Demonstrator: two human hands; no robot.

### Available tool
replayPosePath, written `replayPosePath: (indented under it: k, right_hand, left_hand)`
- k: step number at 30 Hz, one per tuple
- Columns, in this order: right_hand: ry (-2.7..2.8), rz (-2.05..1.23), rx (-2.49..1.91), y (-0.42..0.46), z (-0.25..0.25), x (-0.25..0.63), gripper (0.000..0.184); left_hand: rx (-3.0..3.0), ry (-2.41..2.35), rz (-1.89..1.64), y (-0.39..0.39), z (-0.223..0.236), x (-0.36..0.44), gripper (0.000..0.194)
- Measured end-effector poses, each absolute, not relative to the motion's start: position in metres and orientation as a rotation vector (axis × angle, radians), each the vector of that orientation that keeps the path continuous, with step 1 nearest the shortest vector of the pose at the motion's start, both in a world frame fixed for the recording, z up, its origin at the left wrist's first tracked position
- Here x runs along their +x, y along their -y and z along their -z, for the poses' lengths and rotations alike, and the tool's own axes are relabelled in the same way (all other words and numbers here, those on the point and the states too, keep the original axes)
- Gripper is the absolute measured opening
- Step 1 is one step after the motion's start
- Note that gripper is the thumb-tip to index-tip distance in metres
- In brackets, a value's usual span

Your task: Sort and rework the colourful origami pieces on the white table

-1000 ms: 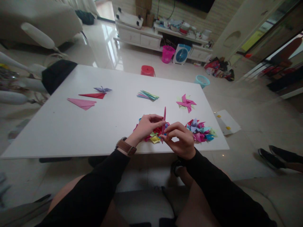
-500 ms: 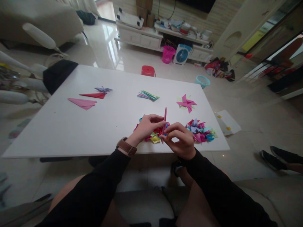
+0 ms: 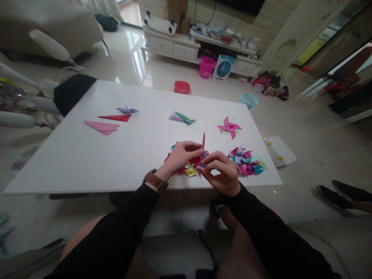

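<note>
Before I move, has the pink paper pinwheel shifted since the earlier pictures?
No. The pink paper pinwheel sits in the same place on the white table, judged against its right edge.

Both sleeves [image 3: 116, 228] black, long, plain. Wide brown band [image 3: 153, 179] on left wrist, metal-looking buckle [image 3: 162, 186]. One shoe [image 3: 216, 206] visible, dark.

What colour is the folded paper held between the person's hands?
Pink; the folded paper shows best in the head view, above the fingertips.

White table [image 3: 87, 166] | pink paper [image 3: 103, 127] | red paper [image 3: 116, 117] | purple crane [image 3: 127, 111] | paper strips [image 3: 182, 117] | pinwheel [image 3: 229, 127] | right heap [image 3: 247, 161] | half-hidden heap [image 3: 190, 171], probably origami
</note>
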State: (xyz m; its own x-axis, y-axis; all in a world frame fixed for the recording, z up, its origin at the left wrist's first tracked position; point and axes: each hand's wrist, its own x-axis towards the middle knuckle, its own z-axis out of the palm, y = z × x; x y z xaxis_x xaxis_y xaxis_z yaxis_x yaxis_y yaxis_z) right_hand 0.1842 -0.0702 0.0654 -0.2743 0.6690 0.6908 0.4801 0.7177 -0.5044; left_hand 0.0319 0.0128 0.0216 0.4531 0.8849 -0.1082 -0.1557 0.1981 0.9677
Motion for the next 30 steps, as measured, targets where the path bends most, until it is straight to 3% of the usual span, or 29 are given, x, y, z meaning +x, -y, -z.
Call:
replayPosePath:
  k: [6,10,14,22,30]
  right_hand:
    - [1.855,-0.135,-1.117,0.055,-0.056,0.196,0.017]
    - [1.862,-0.267,-1.32,0.041,-0.041,0.204,0.02]
    - [1.781,-0.319,-1.355,0.038,-0.031,0.202,0.004]
    - [1.807,-0.058,-1.327,0.019,-0.022,0.199,0.012]
    - [1.727,-0.031,-1.748,-0.108,-0.008,0.219,0.021]
  left_hand:
    - [0.959,-0.856,-0.986,-0.015,-0.017,0.035,0.042]
    - [0.721,-0.835,-1.114,-0.018,-0.015,0.036,0.038]
    - [0.59,-0.842,-1.198,-0.02,-0.02,0.033,0.031]
    - [0.423,-0.895,-1.198,-0.025,-0.023,0.02,0.026]
    - [0.389,-0.987,-1.135,-0.028,-0.032,0.001,0.014]
